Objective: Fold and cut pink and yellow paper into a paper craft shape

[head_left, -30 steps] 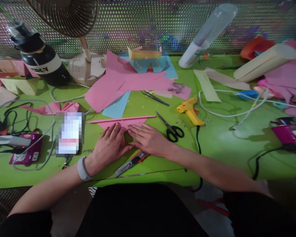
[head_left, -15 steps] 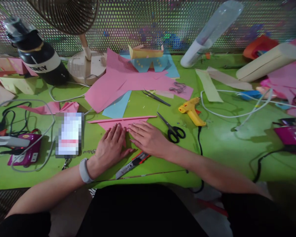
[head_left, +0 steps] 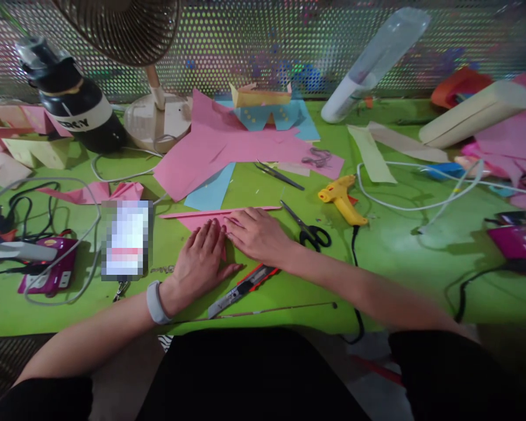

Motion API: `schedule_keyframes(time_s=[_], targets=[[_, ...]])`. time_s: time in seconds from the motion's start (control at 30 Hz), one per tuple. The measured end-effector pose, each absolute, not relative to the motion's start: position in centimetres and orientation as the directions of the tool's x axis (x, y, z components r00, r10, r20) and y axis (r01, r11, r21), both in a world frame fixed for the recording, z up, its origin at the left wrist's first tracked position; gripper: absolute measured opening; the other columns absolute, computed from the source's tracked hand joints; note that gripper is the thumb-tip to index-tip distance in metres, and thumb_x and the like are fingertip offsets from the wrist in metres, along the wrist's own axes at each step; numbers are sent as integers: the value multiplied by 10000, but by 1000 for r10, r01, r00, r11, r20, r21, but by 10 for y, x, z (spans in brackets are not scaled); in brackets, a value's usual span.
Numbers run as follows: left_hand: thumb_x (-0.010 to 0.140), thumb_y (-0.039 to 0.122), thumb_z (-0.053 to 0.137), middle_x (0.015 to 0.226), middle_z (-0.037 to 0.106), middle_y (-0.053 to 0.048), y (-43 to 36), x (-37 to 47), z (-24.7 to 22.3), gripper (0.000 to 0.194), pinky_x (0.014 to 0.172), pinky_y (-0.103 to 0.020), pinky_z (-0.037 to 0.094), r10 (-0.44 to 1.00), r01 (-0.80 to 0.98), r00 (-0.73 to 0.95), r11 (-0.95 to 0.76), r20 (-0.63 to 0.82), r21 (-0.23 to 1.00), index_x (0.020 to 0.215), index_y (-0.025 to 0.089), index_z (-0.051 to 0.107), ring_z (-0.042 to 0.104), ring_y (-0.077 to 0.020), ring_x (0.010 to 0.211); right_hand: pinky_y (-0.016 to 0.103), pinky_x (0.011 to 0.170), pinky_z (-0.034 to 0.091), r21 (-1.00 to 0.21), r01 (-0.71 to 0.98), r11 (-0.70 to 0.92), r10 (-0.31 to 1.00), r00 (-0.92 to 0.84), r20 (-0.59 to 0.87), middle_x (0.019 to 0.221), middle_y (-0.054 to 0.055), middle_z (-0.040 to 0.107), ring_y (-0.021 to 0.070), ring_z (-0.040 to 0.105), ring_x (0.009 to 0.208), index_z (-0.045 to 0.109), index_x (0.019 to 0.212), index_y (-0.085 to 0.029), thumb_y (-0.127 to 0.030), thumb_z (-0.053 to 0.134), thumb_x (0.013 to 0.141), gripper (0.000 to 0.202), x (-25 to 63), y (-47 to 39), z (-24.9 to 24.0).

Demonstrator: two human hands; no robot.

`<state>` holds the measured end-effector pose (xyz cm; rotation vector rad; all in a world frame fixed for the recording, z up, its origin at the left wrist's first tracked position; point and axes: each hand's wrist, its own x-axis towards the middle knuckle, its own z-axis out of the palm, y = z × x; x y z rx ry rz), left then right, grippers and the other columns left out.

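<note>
A piece of pink paper point(head_left: 190, 223) lies on the green table in front of me, a narrow folded strip standing along its far edge. My left hand point(head_left: 201, 254) rests flat on its near part, fingers stretched out. Beside it, my right hand point(head_left: 258, 234) lies over the paper with fingers extended, their tips close to the fold. Both hands cover much of the sheet. A utility knife point(head_left: 244, 286) lies just below my hands. Black-handled scissors point(head_left: 314, 235) are to the right of my right hand, and tweezers point(head_left: 280, 175) lie beyond the paper.
A yellow glue gun point(head_left: 342, 199) with a black cord sits right of the scissors. Larger pink paper point(head_left: 228, 143) spreads behind. To the left are a phone point(head_left: 127, 238), a purple power adapter point(head_left: 52, 269) with cables, a black bottle point(head_left: 85, 111) and a fan point(head_left: 155, 120).
My right hand has slid slightly up and left toward the fold, baring more of the utility knife. My left hand stays on the paper. The whole view has shifted slightly.
</note>
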<state>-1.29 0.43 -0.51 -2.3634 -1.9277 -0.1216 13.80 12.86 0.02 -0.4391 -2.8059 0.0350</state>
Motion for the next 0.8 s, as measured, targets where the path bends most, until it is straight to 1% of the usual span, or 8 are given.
schedule_keyframes(time_s=[0.17, 0.3, 0.43, 0.53, 0.63, 0.7, 0.8], targets=[[932, 674, 407, 1453, 471, -281, 4, -12, -5, 848, 1099, -491, 424, 968, 976, 215, -211, 126, -44, 1376, -42, 512, 449, -380, 1374, 398, 768, 400, -29, 326, 945, 319, -897, 306, 1049, 125, 686, 248, 520, 909, 676, 1179, -111, -272, 424, 1013, 342, 134, 130, -4], [932, 687, 385, 1452, 480, -272, 4, -13, -5, 853, 1111, -486, 411, 969, 978, 210, -206, 132, -43, 1363, -35, 529, 440, -375, 1382, 395, 760, 398, -42, 322, 946, 319, -899, 302, 1017, 132, 681, 251, 520, 912, 677, 1181, -117, -263, 439, 1004, 330, 134, 133, -5], [932, 679, 396, 1464, 464, -275, 4, -12, -4, 854, 1116, -489, 403, 974, 980, 199, -197, 108, -30, 1394, -33, 497, 434, -375, 1386, 391, 777, 422, -54, 271, 961, 273, -904, 328, 1093, 114, 698, 242, 555, 920, 702, 1134, -149, -262, 481, 985, 289, 143, 137, 1], [929, 678, 407, 1472, 454, -275, 3, -11, -3, 860, 1109, -489, 409, 976, 981, 193, -191, 105, -27, 1405, -34, 483, 441, -380, 1380, 386, 826, 455, -50, 214, 976, 217, -902, 373, 1180, 87, 706, 235, 600, 988, 720, 1103, -178, -223, 507, 970, 255, 155, 137, 7], [930, 677, 403, 1470, 460, -269, 3, -11, -4, 856, 1117, -489, 400, 975, 981, 195, -194, 111, -13, 1406, -29, 482, 434, -378, 1386, 394, 915, 478, -17, 138, 990, 135, -915, 380, 1251, 101, 692, 237, 617, 1120, 699, 1160, -129, -194, 491, 974, 286, 166, 130, 11], [943, 657, 390, 1465, 469, -264, 3, -11, -5, 828, 1119, -485, 396, 973, 981, 196, -196, 122, -11, 1398, -27, 493, 434, -375, 1386, 399, 983, 477, -10, 102, 995, 99, -932, 348, 1282, 130, 673, 245, 605, 1197, 670, 1214, -77, -234, 492, 984, 331, 170, 124, 10], [959, 632, 368, 1458, 483, -254, 3, -11, -6, 789, 1115, -474, 403, 972, 982, 187, -186, 141, -19, 1384, -16, 515, 451, -366, 1376, 417, 1041, 473, -17, 101, 995, 101, -946, 307, 1304, 173, 648, 268, 596, 1239, 649, 1244, -31, -304, 501, 988, 402, 171, 117, 5]])
